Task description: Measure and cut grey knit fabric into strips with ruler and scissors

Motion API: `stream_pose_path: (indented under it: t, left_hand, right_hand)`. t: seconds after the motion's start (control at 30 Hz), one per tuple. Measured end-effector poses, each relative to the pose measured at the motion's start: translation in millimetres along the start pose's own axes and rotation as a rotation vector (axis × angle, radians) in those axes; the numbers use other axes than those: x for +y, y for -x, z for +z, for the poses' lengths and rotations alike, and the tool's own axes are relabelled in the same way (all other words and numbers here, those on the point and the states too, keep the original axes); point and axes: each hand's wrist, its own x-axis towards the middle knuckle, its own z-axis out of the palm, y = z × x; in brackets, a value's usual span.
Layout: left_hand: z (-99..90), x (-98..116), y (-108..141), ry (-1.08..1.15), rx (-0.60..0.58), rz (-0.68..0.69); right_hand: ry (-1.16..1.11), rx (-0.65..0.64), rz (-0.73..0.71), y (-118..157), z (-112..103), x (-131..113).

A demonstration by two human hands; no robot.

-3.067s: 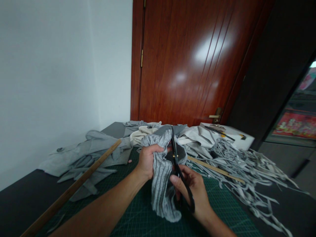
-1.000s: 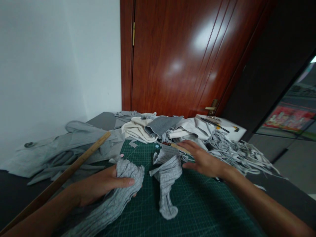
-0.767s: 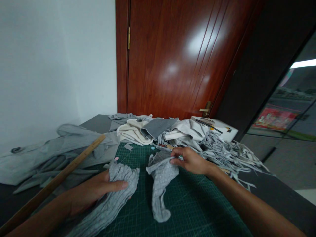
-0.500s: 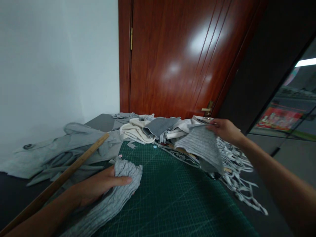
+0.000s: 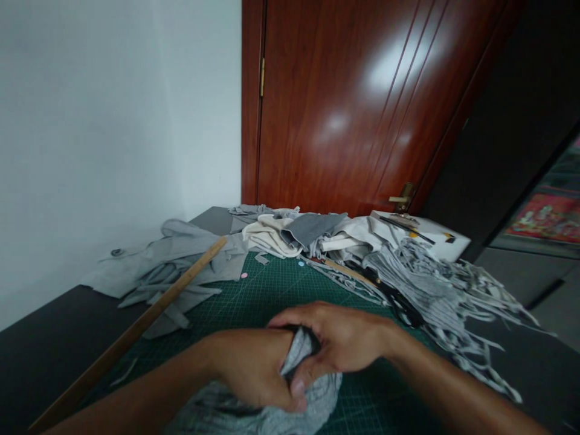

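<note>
Both hands meet low in the view, close to me, over a green cutting mat point(image 5: 267, 302). My left hand point(image 5: 256, 365) is closed on a grey ribbed fabric piece point(image 5: 317, 396), which bunches below and between the hands. From the other side my right hand point(image 5: 339, 338) grips the same fabric, its thumb beside the left thumb. Part of the cloth is hidden under the hands. A dark shape shows between the palms; I cannot tell what it is.
A long wooden stick point(image 5: 149, 314) lies slantwise at left beside grey cloth scraps point(image 5: 181, 260). Folded white and grey fabrics point(image 5: 312, 229) line the back. At right are black-handled scissors point(image 5: 403, 305), grey fabric strips point(image 5: 435, 290) and a white box point(image 5: 439, 241).
My right hand has let go of a grey ribbed piece, now lying on the right pile, and come back to the left hand. The left hand has moved right with its fabric.
</note>
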Motion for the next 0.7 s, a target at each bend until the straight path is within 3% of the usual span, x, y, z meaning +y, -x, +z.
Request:
stream_pose_path:
  t: [0.17,0.3,0.43,0.57,0.7]
  left_hand:
    - [-9.8,-7,18,-0.135,0.035,-0.163]
    - [-32.2,-16,38,0.056,0.057,-0.129]
    - [-51.8,-22,51,0.006,0.254,-0.159]
    - [-75.1,-19,52,-0.144,0.391,-0.156]
    - [-96.9,2,47,-0.424,0.580,-0.107]
  right_hand:
    - [-0.161,0.111,0.257,16,-3,8]
    - [-0.241,0.231,0.295,41,-15,19]
    - [-0.237,0.340,0.313,64,-30,31]
    - [-0.104,0.390,0.336,71,-48,36]
    - [0.239,0.568,0.272,66,-63,29]
